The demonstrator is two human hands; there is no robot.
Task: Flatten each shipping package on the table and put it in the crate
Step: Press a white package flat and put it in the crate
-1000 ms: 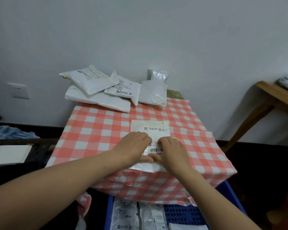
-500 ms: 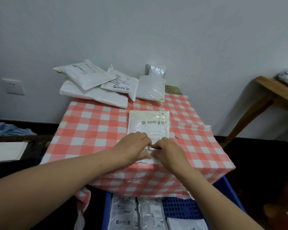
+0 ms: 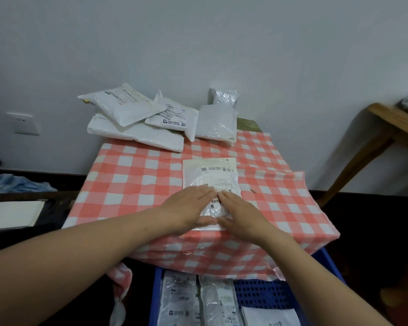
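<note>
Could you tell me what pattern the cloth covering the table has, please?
The tablecloth is checked in salmon pink and white, seen best in the head view.

White wall (image 3: pixel 198 43), 12 o'clock. Wall socket (image 3: pixel 23 123), 10 o'clock. Wooden side table (image 3: pixel 391 128), 3 o'clock. Blue cloth (image 3: pixel 14 184), 9 o'clock. White sheet (image 3: pixel 12 214), 8 o'clock, lying flat.

Legible only in scraps: a seeming "10" printed near a QR code (image 3: pixel 204 169) on the lone flat package (image 3: pixel 210 177), a barcode (image 3: pixel 216 201) towards its near end, and large digits, perhaps ending "601", on a stacked package (image 3: pixel 172 116) behind; all other print too small to read.
</note>
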